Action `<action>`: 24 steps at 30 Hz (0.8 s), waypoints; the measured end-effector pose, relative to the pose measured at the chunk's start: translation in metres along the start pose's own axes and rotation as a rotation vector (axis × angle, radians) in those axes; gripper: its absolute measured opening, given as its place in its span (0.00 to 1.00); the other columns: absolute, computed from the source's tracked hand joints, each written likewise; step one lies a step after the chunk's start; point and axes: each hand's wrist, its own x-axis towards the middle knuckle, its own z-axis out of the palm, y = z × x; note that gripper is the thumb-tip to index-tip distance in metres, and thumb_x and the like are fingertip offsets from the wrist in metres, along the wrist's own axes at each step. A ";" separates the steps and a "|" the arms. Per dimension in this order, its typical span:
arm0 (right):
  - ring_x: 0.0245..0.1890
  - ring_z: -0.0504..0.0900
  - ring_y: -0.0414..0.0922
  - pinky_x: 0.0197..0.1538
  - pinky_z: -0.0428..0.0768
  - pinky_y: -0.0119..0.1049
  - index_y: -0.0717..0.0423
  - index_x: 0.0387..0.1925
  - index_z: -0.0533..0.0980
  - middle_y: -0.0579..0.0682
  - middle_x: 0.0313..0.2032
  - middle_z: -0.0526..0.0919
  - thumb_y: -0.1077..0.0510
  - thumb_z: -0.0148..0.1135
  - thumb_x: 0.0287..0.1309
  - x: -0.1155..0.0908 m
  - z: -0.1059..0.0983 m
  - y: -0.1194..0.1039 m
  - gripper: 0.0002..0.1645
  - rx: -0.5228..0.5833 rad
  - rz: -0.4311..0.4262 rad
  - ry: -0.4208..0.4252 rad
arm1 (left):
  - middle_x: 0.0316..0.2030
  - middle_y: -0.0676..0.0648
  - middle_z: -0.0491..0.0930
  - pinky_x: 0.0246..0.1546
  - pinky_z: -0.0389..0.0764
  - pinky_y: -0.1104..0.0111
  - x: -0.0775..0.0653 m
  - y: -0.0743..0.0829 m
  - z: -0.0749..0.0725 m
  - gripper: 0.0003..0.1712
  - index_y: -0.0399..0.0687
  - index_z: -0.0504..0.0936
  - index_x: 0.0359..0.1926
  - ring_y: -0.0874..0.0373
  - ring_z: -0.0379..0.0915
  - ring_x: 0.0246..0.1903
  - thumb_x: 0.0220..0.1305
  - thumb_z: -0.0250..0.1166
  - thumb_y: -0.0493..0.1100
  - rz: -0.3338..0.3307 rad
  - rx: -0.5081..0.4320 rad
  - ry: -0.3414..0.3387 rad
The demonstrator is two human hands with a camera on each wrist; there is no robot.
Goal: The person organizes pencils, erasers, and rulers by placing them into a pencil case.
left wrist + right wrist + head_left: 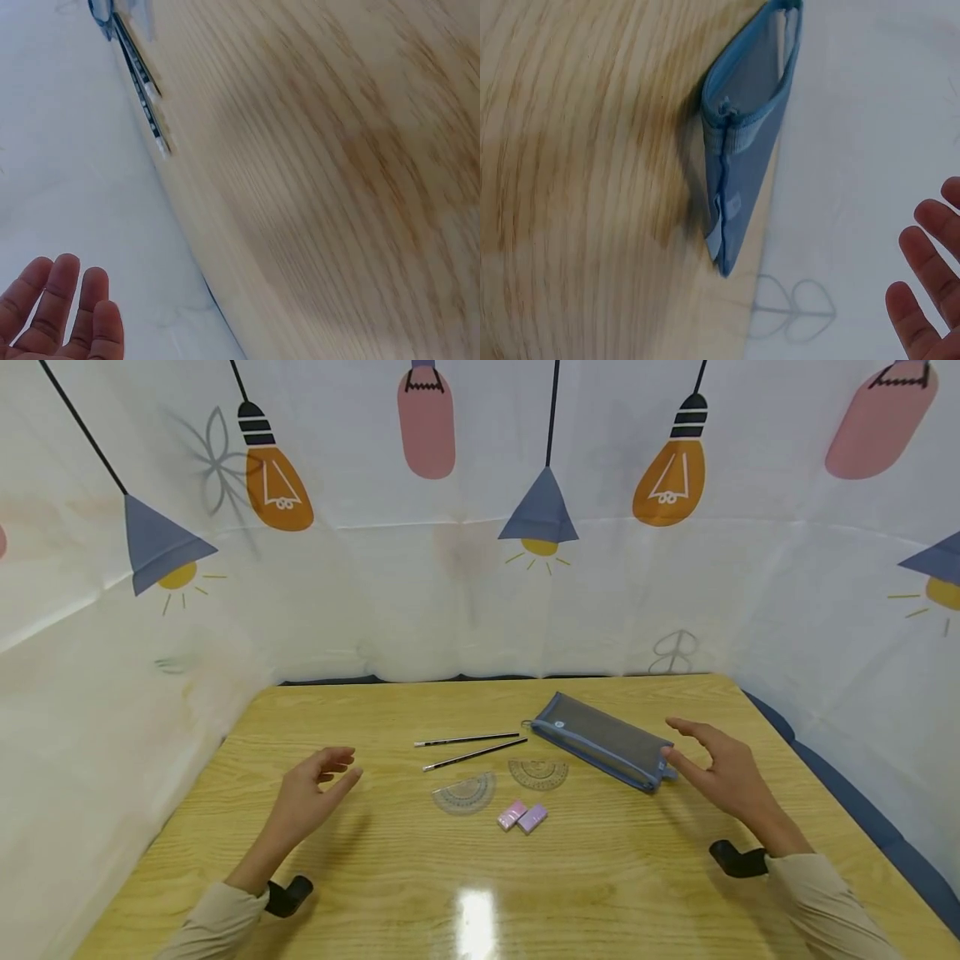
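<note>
My left hand (309, 795) hovers over the left side of the table with fingers loosely bent, holding nothing. My right hand (723, 774) is raised beside the right end of a blue mesh pencil case (600, 739), thumb near its corner; whether they touch I cannot tell. In the right wrist view the zipped case (739, 161) stands apart from the visible fingers (930, 262). Two black pencils (467, 739) with white ends lie left of the case. Two transparent protractors (465, 795) lie in front of them. Nearer still, a pink eraser (512, 815) and a purple eraser (533, 819) touch.
The wooden table (390, 893) reaches back to a white curtain (375, 602) printed with lamps and bulbs, which also hangs at both sides. Dark blue cloth (847, 793) shows past the right table edge. Each wrist carries a black camera mount (288, 896).
</note>
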 end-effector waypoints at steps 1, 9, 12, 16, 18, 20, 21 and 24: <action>0.48 0.78 0.60 0.30 0.77 0.48 0.63 0.60 0.73 0.62 0.51 0.79 0.61 0.68 0.57 0.000 0.001 0.000 0.29 0.002 0.000 0.000 | 0.48 0.38 0.80 0.47 0.76 0.48 0.000 0.001 0.001 0.21 0.36 0.77 0.56 0.43 0.77 0.46 0.67 0.64 0.43 -0.007 -0.005 -0.008; 0.47 0.78 0.56 0.44 0.76 0.57 0.62 0.57 0.76 0.59 0.50 0.80 0.60 0.70 0.55 -0.001 0.009 -0.003 0.26 0.034 0.004 -0.033 | 0.48 0.38 0.80 0.48 0.76 0.49 0.001 0.011 0.014 0.22 0.38 0.77 0.57 0.45 0.77 0.47 0.66 0.65 0.44 -0.045 -0.089 -0.071; 0.44 0.79 0.53 0.44 0.77 0.55 0.61 0.55 0.77 0.58 0.48 0.82 0.61 0.70 0.55 -0.002 0.011 -0.003 0.25 0.033 0.007 -0.033 | 0.47 0.39 0.80 0.48 0.76 0.52 0.001 0.015 0.019 0.21 0.38 0.77 0.57 0.47 0.77 0.47 0.66 0.65 0.44 -0.060 -0.133 -0.097; 0.43 0.80 0.52 0.44 0.78 0.53 0.60 0.53 0.78 0.57 0.46 0.83 0.60 0.71 0.55 -0.004 0.012 -0.005 0.23 0.037 0.019 -0.053 | 0.47 0.40 0.79 0.47 0.77 0.57 0.000 0.021 0.023 0.20 0.39 0.78 0.55 0.51 0.77 0.46 0.66 0.65 0.44 -0.094 -0.183 -0.124; 0.42 0.81 0.53 0.43 0.78 0.53 0.60 0.51 0.79 0.57 0.44 0.83 0.59 0.71 0.55 -0.005 0.012 -0.005 0.22 0.047 0.025 -0.067 | 0.46 0.40 0.79 0.47 0.77 0.59 0.000 0.023 0.026 0.19 0.39 0.78 0.54 0.52 0.76 0.45 0.66 0.65 0.44 -0.110 -0.207 -0.131; 0.41 0.81 0.53 0.43 0.79 0.54 0.60 0.50 0.80 0.56 0.43 0.84 0.59 0.71 0.54 -0.005 0.013 -0.005 0.21 0.055 0.027 -0.076 | 0.46 0.41 0.79 0.47 0.77 0.61 -0.001 0.024 0.029 0.19 0.40 0.79 0.54 0.53 0.76 0.45 0.66 0.65 0.45 -0.123 -0.221 -0.139; 0.41 0.81 0.54 0.42 0.79 0.54 0.60 0.49 0.80 0.56 0.42 0.84 0.59 0.71 0.54 -0.006 0.014 -0.006 0.20 0.058 0.027 -0.079 | 0.46 0.41 0.79 0.46 0.77 0.61 -0.002 0.025 0.031 0.19 0.39 0.79 0.53 0.53 0.76 0.45 0.66 0.65 0.45 -0.125 -0.225 -0.143; 0.39 0.82 0.53 0.41 0.79 0.54 0.61 0.47 0.81 0.55 0.40 0.84 0.60 0.72 0.52 -0.007 0.016 -0.005 0.19 0.062 0.026 -0.088 | 0.44 0.41 0.79 0.45 0.78 0.62 -0.003 0.027 0.037 0.19 0.38 0.78 0.53 0.53 0.77 0.43 0.65 0.66 0.44 -0.127 -0.236 -0.161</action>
